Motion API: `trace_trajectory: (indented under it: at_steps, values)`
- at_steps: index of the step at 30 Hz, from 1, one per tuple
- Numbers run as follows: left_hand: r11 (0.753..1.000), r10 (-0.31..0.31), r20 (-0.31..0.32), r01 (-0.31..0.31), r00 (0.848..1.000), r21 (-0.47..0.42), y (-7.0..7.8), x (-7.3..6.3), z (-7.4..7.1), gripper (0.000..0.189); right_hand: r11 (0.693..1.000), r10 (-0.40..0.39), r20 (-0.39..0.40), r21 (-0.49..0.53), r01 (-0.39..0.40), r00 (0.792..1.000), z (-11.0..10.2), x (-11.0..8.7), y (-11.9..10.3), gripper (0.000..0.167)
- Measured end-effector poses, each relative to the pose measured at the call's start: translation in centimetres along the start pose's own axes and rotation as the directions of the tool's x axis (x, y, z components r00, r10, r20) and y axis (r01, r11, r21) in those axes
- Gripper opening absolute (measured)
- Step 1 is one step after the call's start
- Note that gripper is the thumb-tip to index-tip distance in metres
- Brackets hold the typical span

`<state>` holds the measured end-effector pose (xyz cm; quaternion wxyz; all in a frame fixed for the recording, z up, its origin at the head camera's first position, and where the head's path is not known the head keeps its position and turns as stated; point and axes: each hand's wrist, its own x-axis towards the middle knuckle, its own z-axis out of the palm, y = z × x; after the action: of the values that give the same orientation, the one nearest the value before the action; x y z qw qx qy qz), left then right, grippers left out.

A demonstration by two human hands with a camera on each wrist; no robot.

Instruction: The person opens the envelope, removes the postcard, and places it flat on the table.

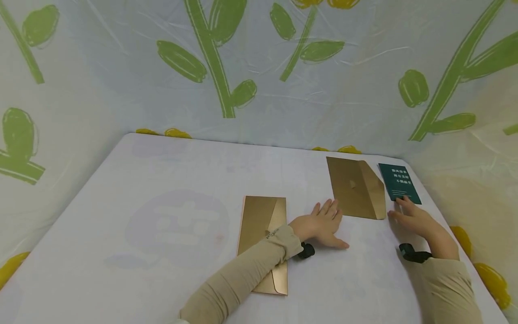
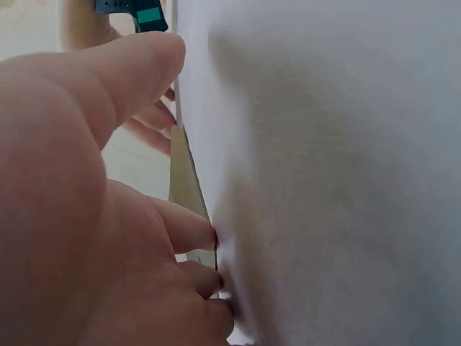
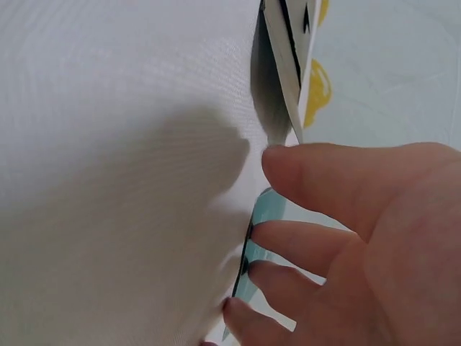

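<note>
Toward the right of the table in the head view lies a gold envelope (image 1: 348, 189), its flap spread out to the right. My left hand (image 1: 321, 227) reaches across with straight fingers, and its fingertips are at the envelope's lower left corner. A dark green card (image 1: 398, 180) with pale printed characters lies right of that envelope. The fingertips of my right hand (image 1: 421, 225) touch the card's near edge; the right wrist view shows loosely extended fingers along the card (image 3: 270, 205). Beneath my left forearm is a second gold envelope (image 1: 255, 220), flap folded down, partly hidden by the sleeve.
A white cloth covers the table (image 1: 170, 180), with its right edge close to my right forearm. Hanging sheets (image 1: 133, 67) with green leaf prints enclose the back and sides. Each wrist bears a black camera mount (image 1: 414, 254).
</note>
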<state>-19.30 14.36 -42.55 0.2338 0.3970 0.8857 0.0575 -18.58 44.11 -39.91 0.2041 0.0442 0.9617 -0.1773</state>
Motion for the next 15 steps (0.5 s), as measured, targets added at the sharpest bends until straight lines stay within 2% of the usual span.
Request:
trace_trajectory:
  at_steps: [8, 15]
  values:
    - [0.997, -0.01, -0.013, 0.009, 1.0, -0.074, -0.23, -0.03, -0.08, 0.091, 1.0, -0.015, 0.003, 0.016, 0.015, 1.0, 0.07, 0.13, -0.05, 0.085]
    - [0.999, -0.026, -0.025, 0.026, 0.999, -0.03, 0.14, -0.02, -0.44, 0.087, 0.999, -0.046, -0.024, 0.022, 0.046, 0.999, 0.12, 0.27, 0.42, 0.083]
